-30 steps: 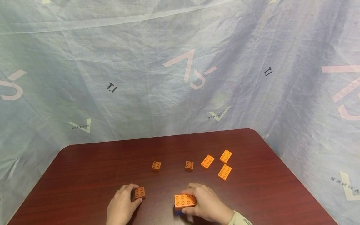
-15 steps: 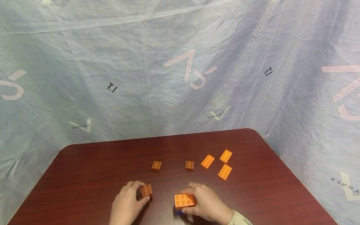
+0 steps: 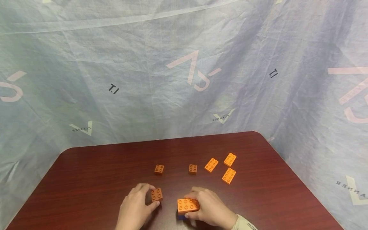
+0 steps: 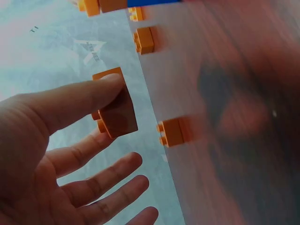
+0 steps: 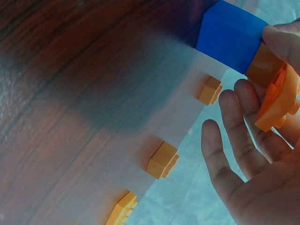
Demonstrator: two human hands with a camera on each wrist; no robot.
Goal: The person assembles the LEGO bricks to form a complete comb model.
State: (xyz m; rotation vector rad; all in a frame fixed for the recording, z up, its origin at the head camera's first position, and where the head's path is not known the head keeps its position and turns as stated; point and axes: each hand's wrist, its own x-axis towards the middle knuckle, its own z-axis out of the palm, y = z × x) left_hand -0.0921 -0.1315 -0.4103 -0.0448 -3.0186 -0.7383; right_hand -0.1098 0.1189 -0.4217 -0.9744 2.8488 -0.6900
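Over the dark-red tabletop, the right hand has its grip around a stack, orange eight-stud brick topmost, blue block lowest; to the left, near the stack but apart, the left hand pinches a brown four-stud brick.

On my feed, the left hand pinches a brown brick, another brick at its one o'clock; the right hand grips an orange-topped stack, three orange bricks at its one o'clock.
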